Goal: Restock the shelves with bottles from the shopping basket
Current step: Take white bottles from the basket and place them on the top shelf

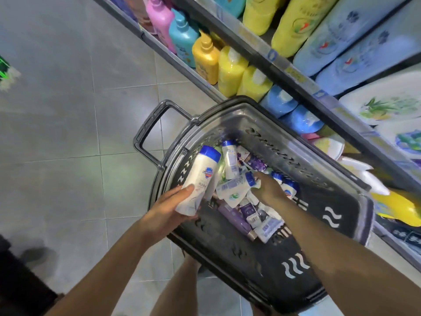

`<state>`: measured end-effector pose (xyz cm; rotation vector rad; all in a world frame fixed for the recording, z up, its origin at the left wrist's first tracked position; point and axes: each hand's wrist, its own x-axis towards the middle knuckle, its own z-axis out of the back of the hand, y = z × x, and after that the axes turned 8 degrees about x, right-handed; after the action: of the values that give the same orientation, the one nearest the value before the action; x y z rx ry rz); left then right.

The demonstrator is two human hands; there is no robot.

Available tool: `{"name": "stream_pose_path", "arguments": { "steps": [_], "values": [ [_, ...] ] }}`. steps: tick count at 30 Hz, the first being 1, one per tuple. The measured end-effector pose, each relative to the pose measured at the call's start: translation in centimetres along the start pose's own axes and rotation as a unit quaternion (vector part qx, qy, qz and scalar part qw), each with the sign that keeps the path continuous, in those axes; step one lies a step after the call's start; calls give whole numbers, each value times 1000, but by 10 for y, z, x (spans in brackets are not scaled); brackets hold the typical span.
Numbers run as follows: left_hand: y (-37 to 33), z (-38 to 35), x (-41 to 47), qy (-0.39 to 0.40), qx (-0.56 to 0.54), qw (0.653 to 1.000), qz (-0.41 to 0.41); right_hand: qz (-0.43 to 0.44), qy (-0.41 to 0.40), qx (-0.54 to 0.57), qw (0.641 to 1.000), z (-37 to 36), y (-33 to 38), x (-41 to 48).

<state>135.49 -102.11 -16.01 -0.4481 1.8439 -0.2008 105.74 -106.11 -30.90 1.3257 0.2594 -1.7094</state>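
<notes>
Presently, the left hand (169,209) grips a white blue-capped bottle (201,176) by its base, over the basket (341,226) rim. The right hand (270,189) is among the loose bottles (235,198) — finger closure cannot be told. Risk: the low grip lets the bottle tip out.

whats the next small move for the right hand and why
Probably close the right hand on the blue-capped bottle lying by its fingers and lift it clear of the basket. That hand is down among the bottles, its grip not plainly closed, while the left hand already holds a white bottle above the rim.
</notes>
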Motion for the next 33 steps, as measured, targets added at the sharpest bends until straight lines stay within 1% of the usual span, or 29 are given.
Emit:
{"name": "stream_pose_path", "arguments": {
  "steps": [3,6,9,11,14,17,20,24,29,31,33],
  "values": [
    [4,2,1,10,32,999,-3,39,31,-66,997,-8,1,26],
    [7,3,4,11,49,998,-39,65,53,-127,988,-18,-1,45],
    [8,4,7,-1,56,997,-53,86,19,-211,973,-24,-2,51],
    [8,5,8,4,59,996,-59,104,4,-229,968,-23,-2,48],
    [8,6,8,4,72,995,-68,112,19,-232,966,-13,0,36],
    [9,6,4,-3,83,994,-68,95,2,-208,974,-3,12,14],
    [6,5,-6,-15,93,993,-67,75,-15,-142,987,11,25,-14],
    [-16,-10,-39,-12,102,992,-73,99,-42,-57,993,51,42,-67],
    [-65,-34,-93,-11,102,991,-90,157,-92,0,983,100,74,-156],
    [-88,-45,-119,-8,110,989,-102,166,-100,25,981,120,92,-194],
    [-111,-56,-146,-3,125,985,-118,158,-107,60,980,140,113,-234]
  ]
}}
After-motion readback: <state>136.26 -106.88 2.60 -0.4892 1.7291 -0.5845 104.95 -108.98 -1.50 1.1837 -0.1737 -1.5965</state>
